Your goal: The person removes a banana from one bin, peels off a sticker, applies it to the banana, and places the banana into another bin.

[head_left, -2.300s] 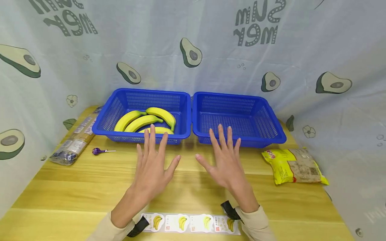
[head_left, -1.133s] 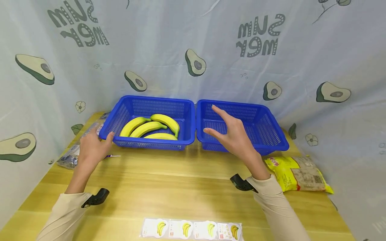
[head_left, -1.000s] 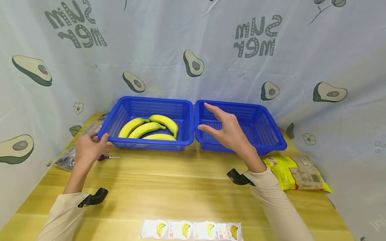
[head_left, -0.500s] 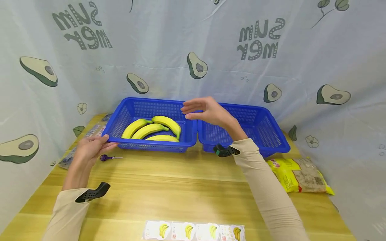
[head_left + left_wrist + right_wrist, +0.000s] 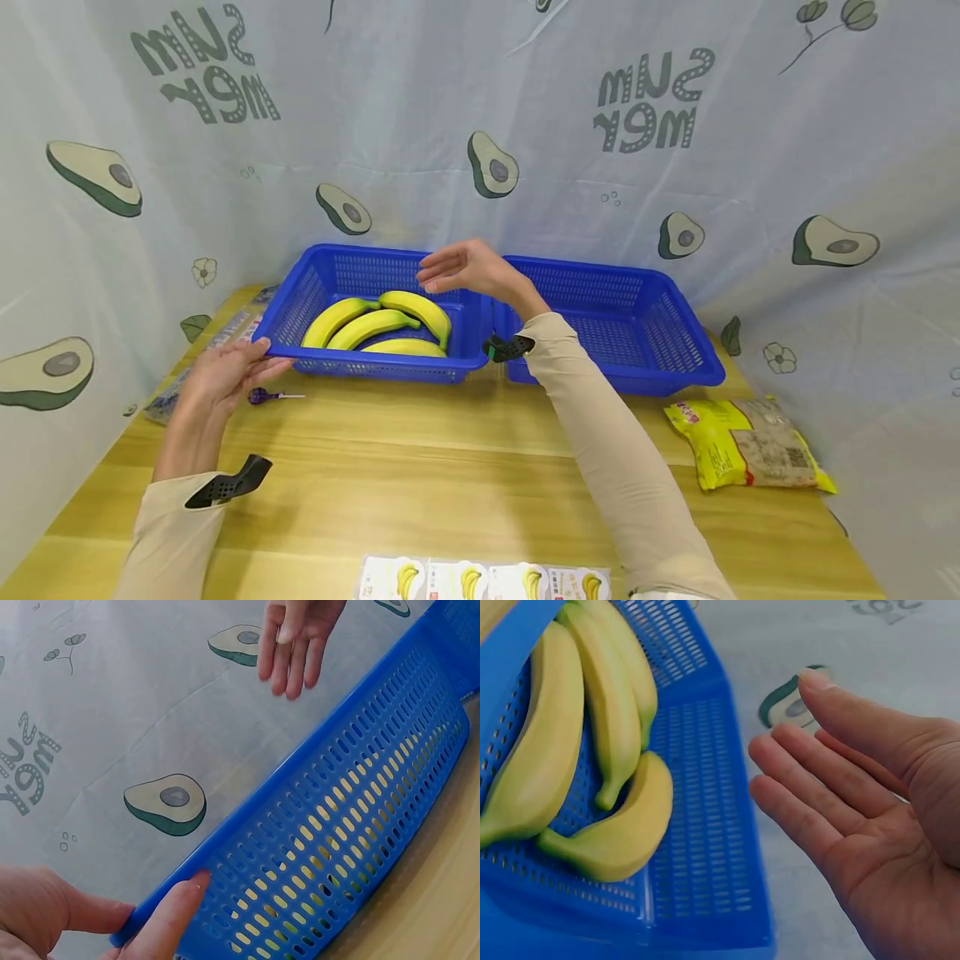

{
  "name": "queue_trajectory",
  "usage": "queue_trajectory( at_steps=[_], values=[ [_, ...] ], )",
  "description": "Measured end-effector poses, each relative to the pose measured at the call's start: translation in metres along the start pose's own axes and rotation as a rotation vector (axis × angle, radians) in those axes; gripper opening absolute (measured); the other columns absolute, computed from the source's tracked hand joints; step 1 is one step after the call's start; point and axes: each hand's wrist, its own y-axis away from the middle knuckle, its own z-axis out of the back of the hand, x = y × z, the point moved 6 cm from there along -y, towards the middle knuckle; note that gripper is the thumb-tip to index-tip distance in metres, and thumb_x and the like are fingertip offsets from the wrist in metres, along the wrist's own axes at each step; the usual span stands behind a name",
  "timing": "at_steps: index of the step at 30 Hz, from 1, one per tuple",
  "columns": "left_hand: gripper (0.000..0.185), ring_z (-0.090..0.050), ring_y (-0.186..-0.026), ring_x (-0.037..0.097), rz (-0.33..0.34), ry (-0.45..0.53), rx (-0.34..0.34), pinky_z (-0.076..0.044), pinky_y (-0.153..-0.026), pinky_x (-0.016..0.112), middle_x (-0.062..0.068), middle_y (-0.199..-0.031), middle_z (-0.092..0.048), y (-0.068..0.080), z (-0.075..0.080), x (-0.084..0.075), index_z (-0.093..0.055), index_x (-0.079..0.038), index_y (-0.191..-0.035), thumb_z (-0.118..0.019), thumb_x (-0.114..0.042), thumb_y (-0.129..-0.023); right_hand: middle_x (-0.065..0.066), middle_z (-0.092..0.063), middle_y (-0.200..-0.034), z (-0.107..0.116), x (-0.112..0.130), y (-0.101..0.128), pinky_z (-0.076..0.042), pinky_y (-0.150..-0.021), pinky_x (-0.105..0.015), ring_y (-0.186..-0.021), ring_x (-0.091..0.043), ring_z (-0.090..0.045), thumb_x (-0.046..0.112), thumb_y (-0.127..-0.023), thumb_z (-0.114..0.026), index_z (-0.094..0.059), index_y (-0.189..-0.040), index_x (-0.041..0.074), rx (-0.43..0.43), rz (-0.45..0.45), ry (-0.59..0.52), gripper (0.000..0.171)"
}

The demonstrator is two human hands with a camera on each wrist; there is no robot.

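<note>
Several yellow bananas with greenish ends (image 5: 375,327) lie inside the left blue plastic basket (image 5: 382,367). At that basket's front left corner my left hand (image 5: 212,379) grips the rim, thumb on top and fingers below; the left wrist view shows the thumb and a finger (image 5: 172,915) on either side of the rim. My right hand (image 5: 471,268) is held above the right part of the same basket, fingers loosely extended and touching nothing. In the right wrist view its palm (image 5: 885,847) shows, with the bananas (image 5: 615,840) beside it.
A second blue basket (image 5: 675,379) stands to the right. A yellow bag (image 5: 750,446) lies at the right, a clear plastic package (image 5: 176,396) at the left. A purple lollipop (image 5: 258,396) lies in front of the left basket. Banana-picture cards (image 5: 480,579) line the front.
My left hand moved out to the left basket's front corner and took hold of its rim. The right hand went up and left, from over the right basket to above the left one.
</note>
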Motion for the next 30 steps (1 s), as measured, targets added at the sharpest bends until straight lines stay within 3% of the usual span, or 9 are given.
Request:
queue_trajectory(
  at_steps=[2,3,4,6,8,10,18,25,30],
  values=[
    [0.011,-0.08,-0.08,0.012,-0.01,0.015,0.003,-0.064,-0.082,0.022,0.02,-0.167,-0.038,0.0,0.0,-0.002,-0.059,-0.004,-0.11,-0.055,-0.012,-0.113,-0.018,-0.075,-0.132,-0.002,-0.006,-0.01,-0.058,-0.109,-0.04,-0.121,-0.029,-0.073,0.003,-0.097,-0.08,-0.066,-0.143,0.0,-0.005,-0.021,-0.013,0.047],
    [0.016,-0.08,-0.08,0.012,-0.015,0.021,0.012,-0.064,-0.082,0.022,0.019,-0.174,-0.023,0.0,0.0,-0.003,-0.056,-0.006,-0.099,-0.054,-0.012,-0.113,-0.019,-0.074,-0.134,-0.002,-0.01,-0.015,-0.058,-0.109,-0.04,-0.123,-0.03,-0.072,0.002,-0.097,-0.08,-0.066,-0.143,-0.001,-0.009,-0.031,-0.018,0.048],
    [0.021,-0.08,-0.08,0.012,-0.018,0.027,0.019,-0.064,-0.082,0.022,0.021,-0.173,-0.024,0.0,-0.001,-0.004,-0.054,-0.006,-0.093,-0.054,-0.011,-0.113,-0.021,-0.073,-0.135,-0.002,-0.013,-0.019,-0.058,-0.109,-0.04,-0.124,-0.031,-0.072,0.001,-0.096,-0.08,-0.065,-0.143,-0.002,-0.015,-0.04,-0.021,0.049],
    [0.025,-0.08,-0.079,0.014,-0.015,0.037,0.039,-0.064,-0.081,0.023,0.028,-0.151,-0.054,-0.001,-0.002,-0.004,-0.049,-0.006,-0.089,-0.054,-0.009,-0.113,-0.023,-0.07,-0.138,-0.003,-0.022,-0.025,-0.058,-0.109,-0.042,-0.126,-0.033,-0.071,-0.001,-0.096,-0.08,-0.064,-0.143,-0.005,-0.033,-0.064,-0.021,0.05],
    [0.022,-0.081,-0.079,0.016,-0.004,0.044,0.065,-0.065,-0.08,0.024,0.02,-0.114,-0.073,-0.001,-0.005,-0.004,-0.048,-0.004,-0.092,-0.052,-0.008,-0.113,-0.026,-0.069,-0.139,-0.004,-0.034,-0.028,-0.056,-0.111,-0.045,-0.127,-0.035,-0.07,-0.002,-0.096,-0.08,-0.063,-0.144,-0.006,-0.057,-0.102,-0.023,0.051],
    [0.02,-0.081,-0.078,0.017,0.007,0.039,0.091,-0.065,-0.079,0.024,0.01,-0.085,-0.075,-0.003,-0.007,-0.004,-0.05,-0.002,-0.095,-0.051,-0.007,-0.113,-0.027,-0.067,-0.14,-0.005,-0.046,-0.03,-0.054,-0.113,-0.047,-0.128,-0.037,-0.069,-0.003,-0.096,-0.079,-0.063,-0.144,-0.007,-0.082,-0.145,-0.024,0.051],
    [0.027,-0.081,-0.08,0.017,0.032,0.01,0.182,-0.064,-0.08,0.023,0.011,-0.086,-0.077,-0.005,-0.005,-0.007,-0.06,-0.002,-0.092,-0.047,-0.007,-0.115,-0.024,-0.063,-0.148,-0.017,-0.075,-0.04,-0.05,-0.117,-0.052,-0.136,-0.039,-0.063,-0.006,-0.092,-0.081,-0.059,-0.149,-0.006,-0.108,-0.24,-0.009,0.061],
    [0.031,-0.081,-0.081,0.018,0.031,0.027,0.212,-0.065,-0.079,0.023,0.013,-0.087,-0.079,-0.006,-0.003,-0.006,-0.063,-0.001,-0.09,-0.046,-0.006,-0.115,-0.019,-0.058,-0.156,-0.028,-0.086,-0.053,-0.045,-0.122,-0.048,-0.146,-0.035,-0.054,-0.008,-0.09,-0.082,-0.058,-0.152,-0.002,-0.132,-0.319,0.046,0.066],
    [0.032,-0.081,-0.081,0.019,0.028,0.027,0.21,-0.065,-0.078,0.023,0.013,-0.087,-0.079,-0.006,0.0,-0.007,-0.06,-0.001,-0.087,-0.046,-0.005,-0.115,-0.018,-0.057,-0.157,-0.032,-0.088,-0.059,-0.045,-0.122,-0.048,-0.148,-0.035,-0.052,-0.009,-0.09,-0.082,-0.06,-0.151,0.0,-0.148,-0.326,0.065,0.066]
  ],
)
